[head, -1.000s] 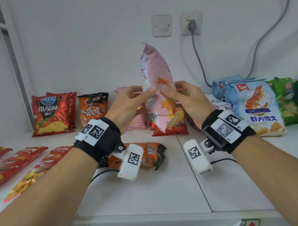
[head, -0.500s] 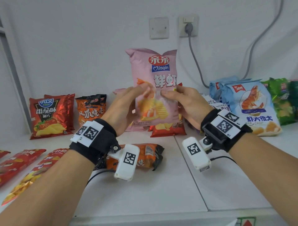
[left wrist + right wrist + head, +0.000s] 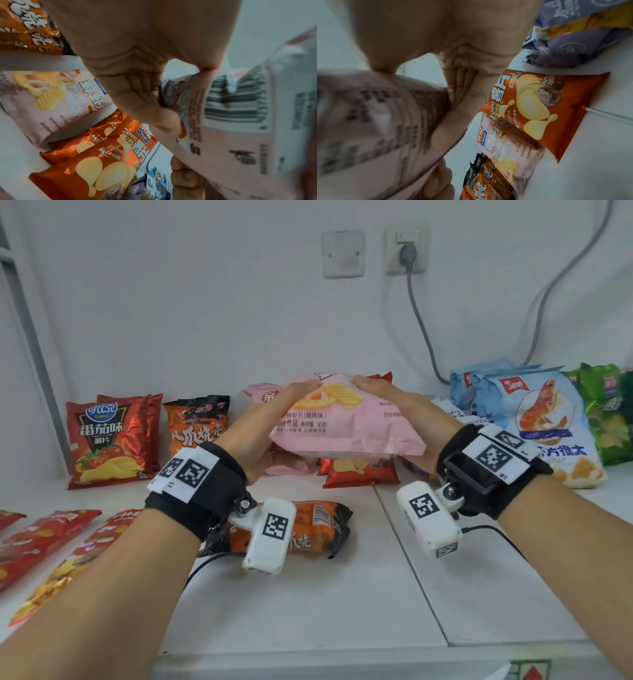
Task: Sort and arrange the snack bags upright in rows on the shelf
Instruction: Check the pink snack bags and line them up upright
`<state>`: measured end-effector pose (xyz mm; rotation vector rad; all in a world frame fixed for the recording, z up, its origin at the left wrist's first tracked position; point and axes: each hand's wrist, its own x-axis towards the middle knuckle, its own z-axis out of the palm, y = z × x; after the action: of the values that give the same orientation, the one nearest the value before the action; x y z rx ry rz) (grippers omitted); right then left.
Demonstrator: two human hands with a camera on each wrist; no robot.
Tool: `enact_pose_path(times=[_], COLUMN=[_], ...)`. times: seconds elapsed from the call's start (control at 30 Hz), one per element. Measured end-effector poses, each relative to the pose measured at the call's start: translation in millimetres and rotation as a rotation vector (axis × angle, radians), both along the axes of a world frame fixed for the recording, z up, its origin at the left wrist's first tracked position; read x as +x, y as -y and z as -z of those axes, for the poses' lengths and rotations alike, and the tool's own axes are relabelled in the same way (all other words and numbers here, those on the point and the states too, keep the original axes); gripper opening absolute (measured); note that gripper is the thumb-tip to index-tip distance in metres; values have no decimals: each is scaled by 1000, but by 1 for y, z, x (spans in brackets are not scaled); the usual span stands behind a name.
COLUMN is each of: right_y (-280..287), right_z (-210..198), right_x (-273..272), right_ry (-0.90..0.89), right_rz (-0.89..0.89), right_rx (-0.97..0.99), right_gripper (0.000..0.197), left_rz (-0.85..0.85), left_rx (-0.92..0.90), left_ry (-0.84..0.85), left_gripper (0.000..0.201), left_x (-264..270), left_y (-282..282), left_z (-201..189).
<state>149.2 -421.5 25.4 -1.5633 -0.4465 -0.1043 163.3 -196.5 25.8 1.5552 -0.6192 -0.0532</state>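
Both hands hold a pink prawn-cracker bag (image 3: 346, 426) above the white shelf (image 3: 308, 594), tipped back so that its bottom seam faces me. My left hand (image 3: 284, 422) grips its left side, thumb on top and fingers beneath. My right hand (image 3: 400, 419) grips the right side the same way. In the left wrist view the left hand (image 3: 137, 94) meets the bag's printed back (image 3: 240, 121); in the right wrist view the right hand (image 3: 462, 94) holds the same bag (image 3: 376, 121). Behind it stand another pink bag (image 3: 51, 101) and a red potato-chip bag (image 3: 359, 470).
Red tomato-chip bags (image 3: 106, 440) and orange-black bags (image 3: 195, 426) stand at the back left. An orange bag (image 3: 308, 529) lies under my left wrist, and red bags (image 3: 41, 539) lie at the left edge. Blue shrimp bags (image 3: 548, 422), a green bag (image 3: 606, 412) and a purple bag (image 3: 573, 40) stand or lie to the right. A cable (image 3: 421, 326) hangs down the wall.
The pink bag turned from edge-on to front-facing, then dropped lower and tipped back toward the rear row. Both hands kept hold and moved down and apart along it.
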Motion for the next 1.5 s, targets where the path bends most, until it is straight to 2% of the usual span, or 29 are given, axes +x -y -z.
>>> enact_pose_path(times=[0.07, 0.17, 0.27, 0.37, 0.47, 0.53, 0.63, 0.67, 0.77, 0.83, 0.97, 1.13, 1.23, 1.37, 1.5], right_y=[0, 5, 9, 8, 4, 2, 5, 5, 8, 9, 10, 10, 7, 2, 4], right_z=[0, 2, 4, 3, 4, 4, 4, 4, 0, -2, 2, 4, 4, 4, 3], right_x=[-2, -6, -7, -2, 9, 13, 15, 14, 11, 8, 9, 13, 14, 14, 14], right_ry=[-23, -15, -12, -6, -5, 38, 143, 199, 398, 487, 650, 705, 704, 669, 627], right_rz=[-38, -86, -113, -74, 72, 144, 146, 165, 265, 276, 308, 312, 304, 298, 310], right_rx=[-12, -7, 7, -12, -62, -70, -116, -146, -237, -273, -315, -278, -262, -271, -208], right_gripper=[60, 30, 22, 25, 48, 39, 22, 26, 44, 54, 56, 62, 64, 67, 61], left_rz=[-16, -53, -61, -46, -68, -135, -210, -222, -190, -156, -161, -152, -227, -275, -173], left_rx=[40, 105, 129, 125, 116, 126, 102, 102, 76, 71, 106, 105, 125, 69, 68], left_ry=[-41, -79, -107, -87, -38, 8, 171, 241, 412, 497, 594, 660, 702, 696, 538], left_gripper=[42, 65, 77, 68, 37, 33, 27, 30, 60, 71, 60, 57, 55, 56, 57], left_x=[0, 1, 3, 2, 2, 6, 9, 8, 4, 1, -3, -7, -7, -6, -6], left_y=[-1, 0, 0, 1, 2, 3, 2, 0, -1, -1, 1, 5, 3, 3, -1], left_z=[2, 6, 8, 6, 2, 0, -2, -3, -5, -5, -5, -5, -7, -7, -11])
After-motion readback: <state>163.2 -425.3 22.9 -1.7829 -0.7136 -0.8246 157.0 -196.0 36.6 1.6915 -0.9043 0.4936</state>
